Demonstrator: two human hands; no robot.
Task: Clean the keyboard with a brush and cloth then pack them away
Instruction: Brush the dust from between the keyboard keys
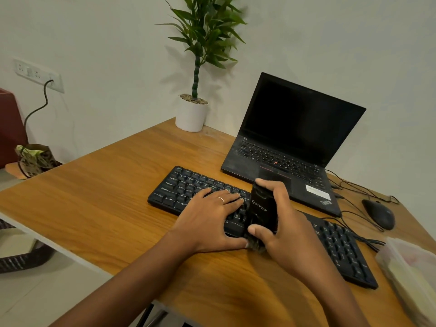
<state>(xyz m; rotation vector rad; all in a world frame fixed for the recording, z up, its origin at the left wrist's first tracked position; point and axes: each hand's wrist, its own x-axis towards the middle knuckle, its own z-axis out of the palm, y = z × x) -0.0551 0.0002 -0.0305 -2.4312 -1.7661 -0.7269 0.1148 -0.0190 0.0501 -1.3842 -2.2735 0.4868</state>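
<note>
Brush in right hand, left hand flat on keyboard.

Desk: wood-grain top, smooth, satin sheen. Keyboard: matt black plastic. Brush, held over the keys: glossy black plastic body, soft dark bristles. Laptop, far right: matt black casing, glossy screen. Plant pot: smooth white. Container, near right: translucent plastic.
</note>
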